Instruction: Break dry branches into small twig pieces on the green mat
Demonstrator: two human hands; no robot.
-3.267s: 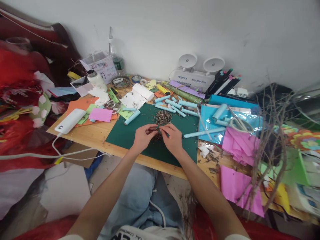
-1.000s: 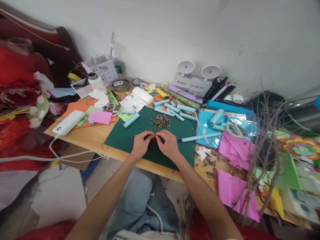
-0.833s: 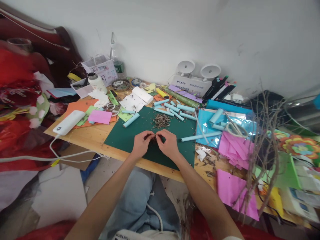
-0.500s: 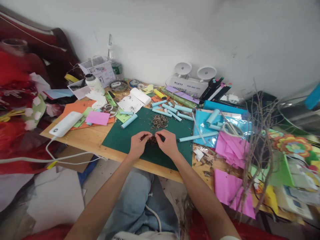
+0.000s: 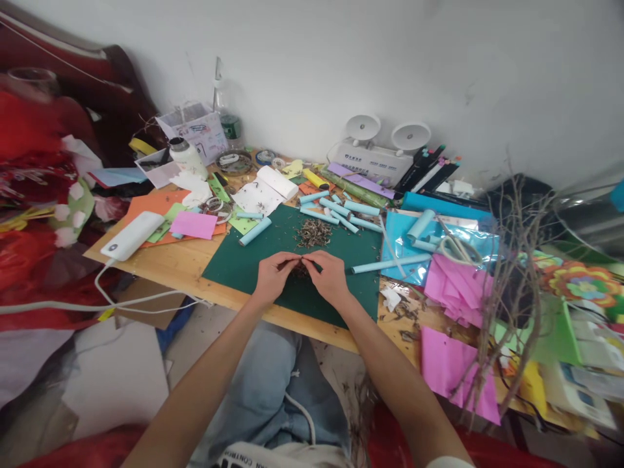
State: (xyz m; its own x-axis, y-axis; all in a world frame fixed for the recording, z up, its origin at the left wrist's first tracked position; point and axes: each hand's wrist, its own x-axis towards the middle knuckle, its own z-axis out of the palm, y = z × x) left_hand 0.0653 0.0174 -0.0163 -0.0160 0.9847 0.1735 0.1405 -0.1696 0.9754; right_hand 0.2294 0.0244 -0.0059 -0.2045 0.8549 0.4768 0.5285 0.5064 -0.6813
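Observation:
My left hand point(image 5: 275, 276) and my right hand point(image 5: 326, 276) meet fingertip to fingertip over the dark green cutting mat point(image 5: 234, 263). Both are closed in a pinch; whatever sits between the fingers is too small to make out. Just beyond them lies a heap of dry brown plant bits point(image 5: 313, 233). Below the fingertips, a second dark patch of bits point(image 5: 301, 270) is partly hidden by my hands. Several rolled light-blue paper tubes point(image 5: 361, 208) lie behind the heap, with one longer tube point(image 5: 392, 263) to the right of my right hand.
Scissors point(image 5: 459, 249) rest on a blue plastic packet point(image 5: 404, 231) at the right. Pink paper point(image 5: 458, 286) and upright dry twigs point(image 5: 517, 305) stand further right. On the left are a white power bank point(image 5: 134, 235) with a cable, a pink sticky note point(image 5: 194, 224) and a white bottle point(image 5: 186, 158).
Both hands stay pinched together, with the fingertips slightly closer. The whole view has shifted a little, so the table's things appear slightly further right.

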